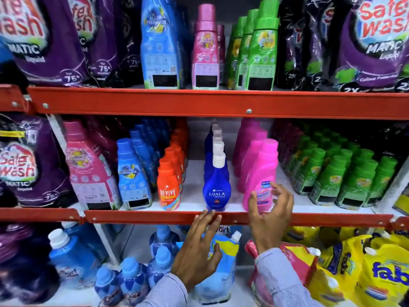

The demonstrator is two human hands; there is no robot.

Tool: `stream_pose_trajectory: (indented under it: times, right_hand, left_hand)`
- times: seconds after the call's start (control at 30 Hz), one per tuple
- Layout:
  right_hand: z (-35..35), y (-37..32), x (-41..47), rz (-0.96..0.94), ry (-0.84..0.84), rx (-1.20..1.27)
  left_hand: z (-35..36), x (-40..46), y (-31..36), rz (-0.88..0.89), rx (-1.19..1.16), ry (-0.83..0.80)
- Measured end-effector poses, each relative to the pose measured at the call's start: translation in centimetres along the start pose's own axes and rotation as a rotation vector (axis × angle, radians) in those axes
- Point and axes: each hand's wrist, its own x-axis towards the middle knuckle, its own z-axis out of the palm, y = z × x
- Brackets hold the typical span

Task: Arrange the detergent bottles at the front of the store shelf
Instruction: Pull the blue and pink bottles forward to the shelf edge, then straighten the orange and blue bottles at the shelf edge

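Fingers of the left hand [199, 247], spread, reach the red shelf edge [155, 217] below the Ujala bottle [216, 191]. Right hand [269, 216] hovers open, empty, beside the pink Vanish bottle [260, 176].

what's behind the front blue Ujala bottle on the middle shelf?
Behind the front blue bottle a single-file row of matching blue bottles with white caps runs toward the back. Mostly only their caps show; their bodies are covered by the bottles ahead, so the count is unclear.
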Motion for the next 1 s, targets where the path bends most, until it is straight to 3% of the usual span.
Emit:
stream_pose_trajectory:
  times: [0.13,0.23,0.3,0.4,0.77,1.0]
  right_hand:
    - [1.6,-3.6,-4.2,-0.046,-0.153,0.196]
    - [4.1,-5.2,-7.2,0.093,-0.384,0.297]
    - [5.8,-5.8,-8.8,0.154,-0.521,0.303]
    - [7.7,-6.6,-10.0,0.171,-0.641,0.294]
    - [11.6,-7.0,-8.6,0.282,-0.775,0.193]
    - [12.0,-6.3,-8.9,0.256,-0.783,0.22]
  left_hand:
    - [-4.1,-0.9,-0.6,-0.219,-0.204,0.279]
    - [-6.7,-0.4,-1.0,-0.43,-0.287,0.486]
    - [-7.9,-0.1,-1.9,-0.518,-0.335,0.528]
    - [-8.7,0.2,-3.8,-0.56,-0.379,0.448]
    - [-10.6,2.1,-6.6,-0.585,-0.413,0.152]
    - [-10.7,2.1,-7.1,-0.593,-0.439,0.119]
